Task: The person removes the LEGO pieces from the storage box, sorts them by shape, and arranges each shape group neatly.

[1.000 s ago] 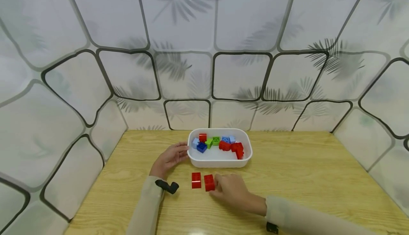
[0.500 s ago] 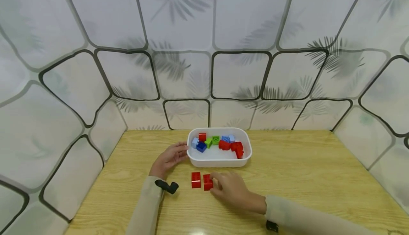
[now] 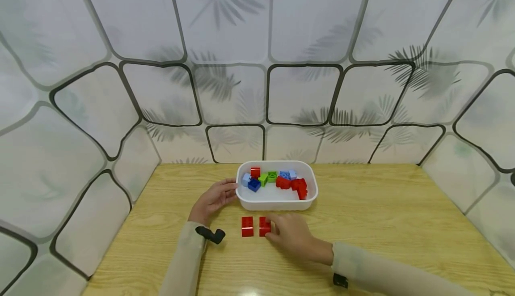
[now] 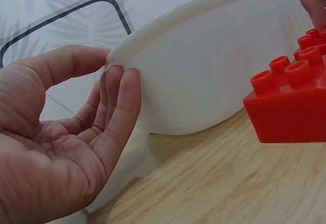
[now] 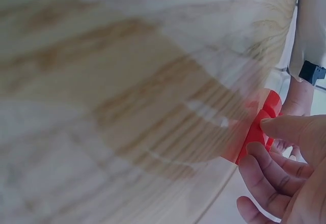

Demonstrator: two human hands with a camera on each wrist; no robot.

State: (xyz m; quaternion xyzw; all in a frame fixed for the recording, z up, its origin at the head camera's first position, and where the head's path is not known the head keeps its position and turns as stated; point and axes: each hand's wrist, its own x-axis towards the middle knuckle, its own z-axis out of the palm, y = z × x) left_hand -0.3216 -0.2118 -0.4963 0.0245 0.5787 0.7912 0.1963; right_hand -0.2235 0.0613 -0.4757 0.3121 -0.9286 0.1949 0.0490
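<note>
Two red toy building bricks stand on the wooden table in front of a white plastic bin point(image 3: 276, 206), with a narrow gap between them. My right hand point(image 3: 293, 235) pinches the right red brick point(image 3: 264, 230) between thumb and fingers, as the right wrist view also shows. The left red brick point(image 3: 247, 227) stands free, its studs showing large in the left wrist view point(image 4: 290, 112). My left hand point(image 3: 215, 200) rests against the bin's left end. In the left wrist view, its thumb and fingertips point(image 4: 130, 84) touch the outer wall just below the rim.
Inside the bin lie several bricks: red bricks point(image 3: 283, 183), a dark blue brick point(image 3: 254, 185), green bricks point(image 3: 272, 177) and light blue bricks point(image 3: 284, 175). A patterned curtain point(image 3: 237, 95) rises behind the table point(image 3: 374, 215) and along both its sides.
My right hand has shifted the right red brick slightly rightward and away from me, turning it straighter and level with the left one. The left hand and the bin have not moved.
</note>
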